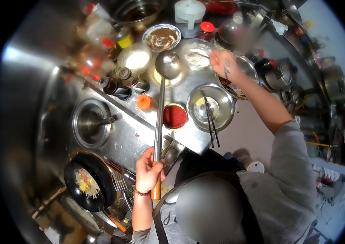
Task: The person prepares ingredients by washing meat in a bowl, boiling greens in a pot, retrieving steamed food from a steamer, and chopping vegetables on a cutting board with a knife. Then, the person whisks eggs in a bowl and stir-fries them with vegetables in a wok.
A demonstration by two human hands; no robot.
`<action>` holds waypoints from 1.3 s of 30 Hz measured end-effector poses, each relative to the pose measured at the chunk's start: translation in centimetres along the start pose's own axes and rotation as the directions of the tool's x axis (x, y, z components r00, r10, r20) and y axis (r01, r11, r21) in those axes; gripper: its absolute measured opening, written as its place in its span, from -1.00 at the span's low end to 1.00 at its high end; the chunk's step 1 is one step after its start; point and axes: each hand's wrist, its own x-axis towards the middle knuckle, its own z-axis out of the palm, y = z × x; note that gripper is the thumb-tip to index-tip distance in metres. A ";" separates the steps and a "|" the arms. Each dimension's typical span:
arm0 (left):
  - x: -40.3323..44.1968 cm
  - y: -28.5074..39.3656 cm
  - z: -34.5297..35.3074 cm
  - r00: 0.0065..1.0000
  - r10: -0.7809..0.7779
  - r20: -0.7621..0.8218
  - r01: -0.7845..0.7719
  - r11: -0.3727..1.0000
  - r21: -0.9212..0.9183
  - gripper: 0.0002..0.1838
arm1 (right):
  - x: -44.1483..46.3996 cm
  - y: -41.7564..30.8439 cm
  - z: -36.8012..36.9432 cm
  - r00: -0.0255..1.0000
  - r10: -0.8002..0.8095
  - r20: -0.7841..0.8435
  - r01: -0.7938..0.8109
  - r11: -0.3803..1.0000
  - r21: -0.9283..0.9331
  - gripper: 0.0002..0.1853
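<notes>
My left hand point(150, 168) is closed round the wooden-ended handle of a long metal ladle point(160, 110). The ladle's bowl hangs over a dish with pale yellow contents point(172, 81), partly hiding it. Beyond it, my right hand point(224, 65) is pinched on a small spoon point(203, 55), whose end reaches into a bowl of white powder point(194, 62). Just below that hand stands a metal mixing bowl point(227, 116) with a pair of dark chopsticks point(211, 126) leaning in it. An open tin of red paste point(175, 116) sits beside the ladle handle.
At lower left lies a black wok point(75, 195) with shredded food in it. Other items are a lidded pot point(87, 122), an orange-capped bottle point(144, 102), two dark-topped shakers point(115, 87), a plate of brown paste point(176, 42) and a red-lidded jar point(207, 28).
</notes>
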 end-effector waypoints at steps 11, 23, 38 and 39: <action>-0.3 1.0 0.3 0.998 -0.045 0.048 0.049 0.995 -0.084 -0.59 | 0.5 5.7 4.8 0.979 0.147 0.142 -0.127 0.982 -0.143 -0.82; 0.8 1.7 1.0 0.997 -0.075 0.026 0.078 0.990 -0.118 -0.62 | 0.9 1.8 -0.4 0.980 0.201 -0.001 -0.196 0.956 0.218 -0.85; -1.2 1.9 1.0 0.992 -0.129 -0.014 0.121 0.962 -0.246 -0.58 | 13.3 2.3 13.3 0.989 -0.072 0.130 0.080 0.995 -0.062 -0.86; -1.2 2.0 1.1 0.992 -0.129 -0.014 0.122 0.962 -0.246 -0.58 | 13.4 2.4 13.8 0.991 0.044 0.126 -0.051 0.998 0.047 -0.89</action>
